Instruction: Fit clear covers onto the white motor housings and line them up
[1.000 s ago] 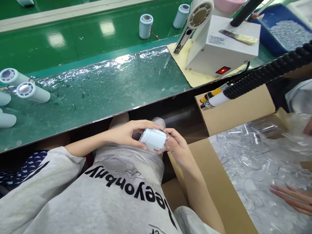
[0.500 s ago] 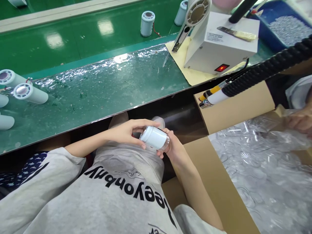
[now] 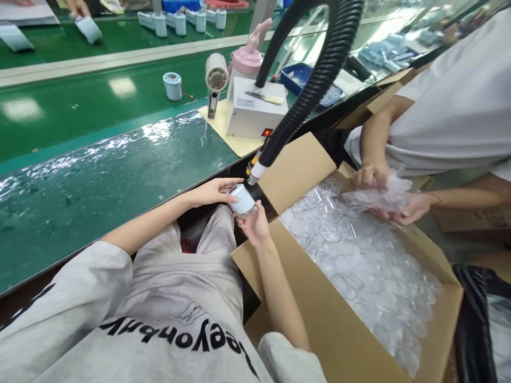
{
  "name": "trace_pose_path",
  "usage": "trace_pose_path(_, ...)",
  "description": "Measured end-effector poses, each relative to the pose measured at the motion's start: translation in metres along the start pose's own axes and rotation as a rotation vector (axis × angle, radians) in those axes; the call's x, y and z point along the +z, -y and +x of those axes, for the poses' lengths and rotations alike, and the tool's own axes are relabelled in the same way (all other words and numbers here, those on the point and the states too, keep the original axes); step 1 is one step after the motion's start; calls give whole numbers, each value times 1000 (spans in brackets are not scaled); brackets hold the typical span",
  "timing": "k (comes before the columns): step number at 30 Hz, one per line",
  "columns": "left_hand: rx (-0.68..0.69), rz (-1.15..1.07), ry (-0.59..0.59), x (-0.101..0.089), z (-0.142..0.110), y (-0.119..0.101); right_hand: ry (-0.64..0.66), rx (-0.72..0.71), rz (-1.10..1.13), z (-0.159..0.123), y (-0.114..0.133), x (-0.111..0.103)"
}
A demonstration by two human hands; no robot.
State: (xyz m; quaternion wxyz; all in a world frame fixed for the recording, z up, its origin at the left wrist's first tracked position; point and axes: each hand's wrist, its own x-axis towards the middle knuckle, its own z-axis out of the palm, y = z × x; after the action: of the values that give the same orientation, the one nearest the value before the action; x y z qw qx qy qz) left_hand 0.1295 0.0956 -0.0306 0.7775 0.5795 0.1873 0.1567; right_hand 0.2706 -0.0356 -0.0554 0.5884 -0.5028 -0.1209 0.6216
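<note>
My left hand (image 3: pixel 217 192) is curved around the upper left end of a pale blue cylinder (image 3: pixel 243 202), thumb laid against its side and fingers reaching over the top. My right hand (image 3: pixel 256 226) holds the same piece at its lower right end, fingers bent around it from below. Clear plastic (image 3: pixel 250 212) shows around that lower end. The cylinder is tilted and held above my lap, just off the bench edge; whether the left fingertips press on its far side I cannot tell.

Just above the piece hangs a nozzle (image 3: pixel 255 173) with a white collar, at the end of a black ribbed hose (image 3: pixel 315 90). To the right, a cardboard carton (image 3: pixel 295 298) stands open, filled with clear plastic pieces (image 3: pixel 351 260). Over it, a co-worker's two hands (image 3: pixel 375 178) hold crumpled clear film (image 3: pixel 393 191).

Forward of me lies the green bench (image 3: pixel 120 175). At its right, a white box-shaped unit (image 3: pixel 249 119) stands on a yellow sheet (image 3: pixel 223 133), its switch (image 3: pixel 267 132) lit red, a blade (image 3: pixel 259 97) lying on top. Beyond, on the green belt (image 3: pixel 80 101), one further cylinder (image 3: pixel 173 86) stands upright with a red wire beside it.
</note>
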Motion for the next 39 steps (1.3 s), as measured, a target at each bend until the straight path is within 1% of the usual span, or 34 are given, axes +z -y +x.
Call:
trace_pose_path(3,5,50,34,-2,8,-6,18,7,-8,8,10,-2)
trace_pose_path(6,-7,79,27,-6,7,-9,47,43,-40,12,16,0)
trace_pose_path(10,7,137,-10,-8,-5,-7,58,63,-83,12,18,2)
trace_pose_path(13,71,212,-16,-4,-23,-5,51,69,-118,5,17,-2)
trace_pose_path(15,143,323,-35,-1,-37,-6,51,65,-142,-3,18,-5)
trace_pose_path(18,279,651,-69,4,-55,-12,82,35,-191,-17,21,-9)
trace_pose_path(20,371,839,-52,7,-63,-16,106,7,-215,-25,24,-10)
trace_pose_path(22,426,921,-12,9,-67,-20,121,-5,-222,-31,26,-9)
trace_pose_path(26,461,973,48,13,-74,-22,144,22,-232,-39,27,-5)
trace_pose_path(32,440,1003,108,15,-82,-25,141,117,-201,-43,27,-1)
trace_pose_path(39,518,1055,166,15,-85,-25,160,193,-185,-44,28,3)
